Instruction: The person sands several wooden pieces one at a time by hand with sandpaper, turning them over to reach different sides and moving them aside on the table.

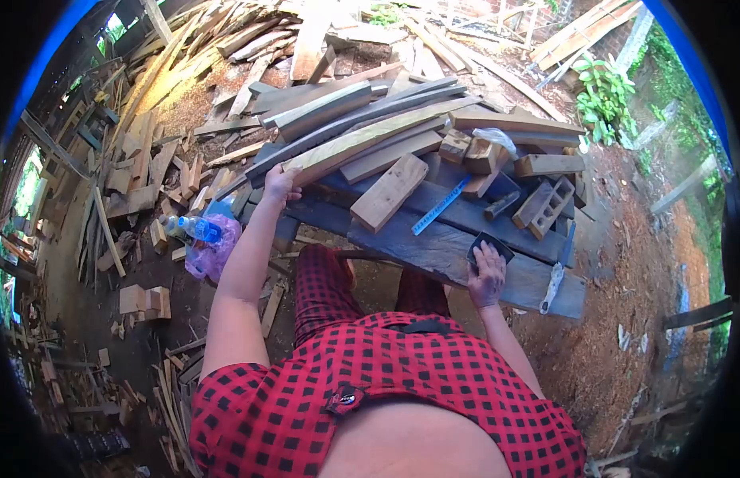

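My left hand (282,186) is closed around the near end of a long, slightly curved pale wooden board (370,137), which lies across a stack of darker boards. On the right of the dark plank bench (410,244), my right hand (487,271) rests over a small black object (497,247), its fingers spread on top. Between the hands are a short thick wooden block (390,191) and a blue ruler (440,205). Behind my right hand lies a block with square openings (551,208).
A pink plastic bag (213,247) with a bottle (201,229) sits left of the bench. At the bench's right end lies a whitish-handled tool (553,288). Scrap wood (147,303) litters the ground, and more timber is piled behind. A leafy plant (603,99) grows at the back right.
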`<state>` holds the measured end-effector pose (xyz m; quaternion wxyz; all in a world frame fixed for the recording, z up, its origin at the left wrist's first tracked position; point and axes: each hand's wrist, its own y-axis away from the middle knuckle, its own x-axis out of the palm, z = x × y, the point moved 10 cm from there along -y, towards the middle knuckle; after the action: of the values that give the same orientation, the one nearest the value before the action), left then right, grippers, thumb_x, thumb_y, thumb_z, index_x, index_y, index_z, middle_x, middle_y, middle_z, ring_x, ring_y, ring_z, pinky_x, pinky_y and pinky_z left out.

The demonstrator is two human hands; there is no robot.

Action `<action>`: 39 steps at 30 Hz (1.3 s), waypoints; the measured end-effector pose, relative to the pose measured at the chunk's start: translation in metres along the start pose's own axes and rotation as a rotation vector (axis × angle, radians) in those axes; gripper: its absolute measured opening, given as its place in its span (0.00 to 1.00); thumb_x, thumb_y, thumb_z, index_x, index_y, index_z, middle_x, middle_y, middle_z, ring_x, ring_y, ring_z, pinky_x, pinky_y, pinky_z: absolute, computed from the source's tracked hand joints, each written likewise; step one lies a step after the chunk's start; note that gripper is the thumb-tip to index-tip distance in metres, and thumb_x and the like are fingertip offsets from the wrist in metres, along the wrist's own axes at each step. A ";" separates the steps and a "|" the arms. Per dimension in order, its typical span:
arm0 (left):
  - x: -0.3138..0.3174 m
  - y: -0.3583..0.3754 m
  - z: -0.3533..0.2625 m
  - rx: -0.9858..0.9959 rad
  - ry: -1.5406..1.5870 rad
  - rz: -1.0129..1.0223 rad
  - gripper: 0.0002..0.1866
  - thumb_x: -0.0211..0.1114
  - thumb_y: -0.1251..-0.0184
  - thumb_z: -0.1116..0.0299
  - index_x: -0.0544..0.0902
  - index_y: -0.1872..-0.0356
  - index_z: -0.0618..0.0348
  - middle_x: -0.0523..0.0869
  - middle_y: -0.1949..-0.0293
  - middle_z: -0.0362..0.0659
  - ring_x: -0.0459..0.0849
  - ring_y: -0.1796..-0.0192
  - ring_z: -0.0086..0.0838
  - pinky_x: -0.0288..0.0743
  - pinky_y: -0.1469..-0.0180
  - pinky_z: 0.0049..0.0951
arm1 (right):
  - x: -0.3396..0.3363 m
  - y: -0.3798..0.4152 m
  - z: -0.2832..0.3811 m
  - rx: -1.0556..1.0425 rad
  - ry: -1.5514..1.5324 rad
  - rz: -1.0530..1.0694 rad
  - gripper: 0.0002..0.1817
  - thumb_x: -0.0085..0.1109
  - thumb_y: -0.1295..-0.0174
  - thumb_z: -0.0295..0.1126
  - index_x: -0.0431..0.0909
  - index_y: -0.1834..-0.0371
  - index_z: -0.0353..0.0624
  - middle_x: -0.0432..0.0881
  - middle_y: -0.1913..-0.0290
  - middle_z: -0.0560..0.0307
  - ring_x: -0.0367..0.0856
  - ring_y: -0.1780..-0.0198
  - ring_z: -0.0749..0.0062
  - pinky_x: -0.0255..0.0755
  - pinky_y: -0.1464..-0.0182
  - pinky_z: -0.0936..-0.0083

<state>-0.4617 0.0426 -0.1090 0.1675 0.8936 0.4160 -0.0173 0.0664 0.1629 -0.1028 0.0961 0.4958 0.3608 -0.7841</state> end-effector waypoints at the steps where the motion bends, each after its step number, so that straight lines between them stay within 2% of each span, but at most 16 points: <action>1: 0.000 0.002 -0.003 0.039 -0.059 0.009 0.26 0.67 0.40 0.59 0.72 0.44 0.59 0.81 0.63 0.48 0.80 0.76 0.28 0.76 0.83 0.26 | 0.001 0.000 0.000 0.003 -0.003 0.007 0.25 0.65 0.50 0.33 0.77 0.44 0.48 0.72 0.35 0.57 0.66 0.32 0.61 0.54 0.30 0.53; 2: -0.006 0.020 -0.019 0.072 -0.218 -0.112 0.35 0.69 0.43 0.57 0.66 0.37 0.61 0.78 0.56 0.51 0.83 0.66 0.36 0.81 0.71 0.34 | -0.002 -0.001 0.002 0.006 -0.009 -0.001 0.24 0.65 0.49 0.32 0.78 0.45 0.47 0.73 0.36 0.56 0.67 0.33 0.59 0.55 0.31 0.54; 3: -0.004 0.022 -0.014 0.067 -0.222 -0.112 0.35 0.69 0.43 0.57 0.66 0.37 0.61 0.78 0.56 0.51 0.83 0.66 0.36 0.81 0.71 0.34 | -0.005 -0.002 0.003 0.009 -0.016 -0.011 0.23 0.65 0.49 0.31 0.78 0.46 0.47 0.74 0.36 0.55 0.69 0.34 0.57 0.56 0.32 0.56; 5: -0.011 0.051 -0.063 0.552 -0.864 -0.541 0.43 0.70 0.45 0.55 0.59 0.32 0.62 0.72 0.47 0.55 0.78 0.52 0.44 0.77 0.50 0.42 | -0.005 -0.002 0.003 0.009 -0.022 -0.009 0.23 0.65 0.49 0.31 0.79 0.46 0.47 0.74 0.36 0.55 0.69 0.34 0.57 0.56 0.32 0.56; 6: -0.003 0.077 -0.078 0.540 -0.751 -0.473 0.44 0.71 0.48 0.54 0.59 0.32 0.59 0.66 0.42 0.58 0.71 0.42 0.49 0.67 0.39 0.44 | -0.006 -0.001 0.004 0.004 -0.020 -0.015 0.23 0.65 0.49 0.30 0.78 0.46 0.47 0.74 0.36 0.55 0.69 0.34 0.57 0.56 0.32 0.56; 8: 0.025 0.114 -0.093 0.784 -0.705 -0.412 0.42 0.73 0.50 0.54 0.63 0.36 0.60 0.70 0.44 0.57 0.73 0.44 0.49 0.69 0.41 0.42 | -0.005 -0.002 0.001 0.007 -0.018 -0.023 0.24 0.65 0.49 0.30 0.78 0.45 0.47 0.74 0.36 0.55 0.69 0.34 0.57 0.56 0.32 0.56; 10: 0.071 0.143 -0.089 0.780 -0.755 -0.176 0.42 0.74 0.53 0.52 0.65 0.38 0.60 0.74 0.47 0.55 0.74 0.44 0.49 0.70 0.42 0.43 | 0.000 0.000 -0.001 0.004 -0.006 -0.001 0.24 0.64 0.48 0.34 0.78 0.45 0.47 0.73 0.36 0.57 0.67 0.32 0.61 0.54 0.31 0.54; 12: 0.107 0.154 -0.060 0.639 -0.789 0.052 0.45 0.76 0.56 0.50 0.66 0.38 0.59 0.76 0.49 0.54 0.74 0.44 0.48 0.70 0.42 0.42 | 0.000 0.001 -0.001 0.009 -0.005 0.004 0.24 0.64 0.48 0.34 0.78 0.45 0.47 0.73 0.36 0.57 0.67 0.32 0.61 0.55 0.31 0.54; 15: 0.134 0.162 -0.018 0.483 -0.899 0.144 0.53 0.79 0.63 0.45 0.61 0.36 0.59 0.74 0.45 0.54 0.72 0.41 0.49 0.68 0.40 0.43 | 0.001 0.001 -0.002 0.005 -0.002 -0.003 0.24 0.64 0.48 0.34 0.78 0.45 0.47 0.73 0.36 0.57 0.67 0.32 0.61 0.55 0.31 0.54; 19: 0.136 0.150 0.009 0.512 -0.685 0.043 0.55 0.80 0.65 0.46 0.60 0.36 0.58 0.74 0.45 0.54 0.72 0.40 0.49 0.68 0.39 0.44 | -0.001 0.000 -0.002 0.011 -0.005 -0.013 0.23 0.65 0.49 0.34 0.78 0.46 0.47 0.74 0.36 0.57 0.68 0.33 0.61 0.56 0.31 0.55; 27: 0.136 0.142 0.010 0.503 -0.549 -0.146 0.45 0.81 0.65 0.49 0.66 0.46 0.58 0.77 0.51 0.54 0.77 0.48 0.50 0.71 0.47 0.45 | -0.005 0.001 -0.001 0.025 -0.011 -0.045 0.23 0.64 0.48 0.35 0.78 0.46 0.48 0.74 0.37 0.57 0.69 0.34 0.62 0.57 0.32 0.55; 29: 0.131 0.149 -0.017 0.565 -0.273 -0.077 0.38 0.81 0.63 0.55 0.71 0.52 0.60 0.81 0.58 0.50 0.81 0.56 0.38 0.75 0.52 0.36 | -0.005 0.000 -0.002 0.024 -0.013 -0.055 0.23 0.64 0.48 0.35 0.78 0.46 0.48 0.75 0.37 0.57 0.69 0.34 0.62 0.57 0.32 0.55; 31: 0.124 0.149 -0.031 0.566 -0.143 -0.031 0.36 0.81 0.62 0.57 0.72 0.53 0.61 0.83 0.59 0.48 0.82 0.58 0.32 0.76 0.53 0.32 | -0.007 0.001 0.000 0.004 -0.013 -0.075 0.23 0.64 0.48 0.35 0.78 0.46 0.48 0.75 0.38 0.56 0.70 0.34 0.61 0.57 0.32 0.56; 35: 0.118 0.177 -0.045 0.578 -0.152 0.063 0.36 0.81 0.61 0.63 0.70 0.50 0.61 0.83 0.61 0.47 0.82 0.57 0.29 0.76 0.52 0.29 | -0.007 0.000 0.000 0.006 -0.023 -0.075 0.23 0.65 0.48 0.35 0.78 0.46 0.47 0.75 0.38 0.56 0.70 0.35 0.61 0.57 0.32 0.56; 37: 0.113 0.185 -0.031 0.610 -0.202 0.068 0.37 0.80 0.60 0.68 0.68 0.48 0.60 0.81 0.57 0.46 0.81 0.53 0.27 0.76 0.50 0.28 | -0.007 0.000 0.000 0.014 -0.008 -0.058 0.23 0.64 0.48 0.34 0.77 0.46 0.46 0.74 0.38 0.55 0.69 0.35 0.59 0.57 0.32 0.55; 39: 0.105 0.202 -0.027 0.574 0.129 0.106 0.37 0.78 0.59 0.74 0.68 0.46 0.61 0.77 0.50 0.44 0.78 0.50 0.28 0.74 0.46 0.29 | -0.007 0.000 0.000 0.012 -0.015 -0.053 0.23 0.65 0.48 0.34 0.77 0.46 0.46 0.74 0.37 0.54 0.69 0.35 0.59 0.57 0.32 0.55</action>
<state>-0.2445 0.0078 -0.0441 -0.1184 0.9242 0.3565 -0.0685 0.0695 0.1617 -0.0967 0.0750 0.4809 0.3684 -0.7921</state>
